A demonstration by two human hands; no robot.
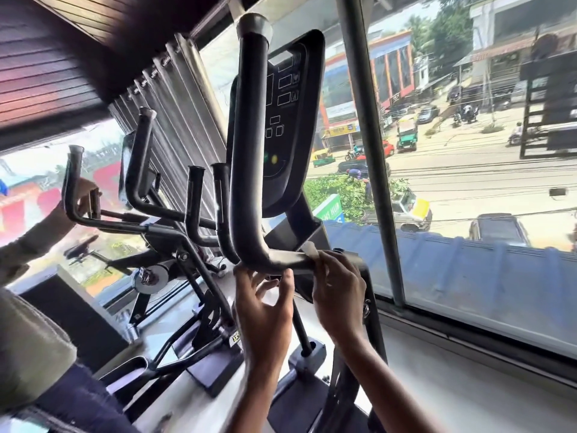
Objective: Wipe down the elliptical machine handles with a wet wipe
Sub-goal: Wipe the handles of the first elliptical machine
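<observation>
Handle: big black bent handle (249, 145) of the elliptical machine. It goes up tall, then curves at the bottom into a flat bar that runs to the right.
Handle top: a grey cap sits on the upper end, near the ceiling.
Wet wipe: small pale wet wipe (310, 250) lies over the flat bar, just right of the curve. It touches the bar.
Right hand: right hand (338, 292) is curled around the flat bar from below. Its fingers (327, 260) press the wipe onto the bar, closed tight on it.
Left hand: left hand (265, 304) is under the curve of the handle. The fingers are bent and partly spread, and the tips touch the underside of the bar. It holds no wipe.
Hands together: the two hands are just beside each other on the same bar, left one at the curve, right one further along.
Screen panel: black screen panel (287, 126) with small boxes and a yellow dot stands right behind the tall part of the handle.
Small handles: two short black small handles (218, 195) stick up just left of the big one.
Other machine: more bent black bars (137, 170) stand further left.
Other person: another person's hand (84, 195) holds a bar of that far machine, at the left edge.
Window: big glass window (468, 151) on the right shows a sunny street with cars.
</observation>
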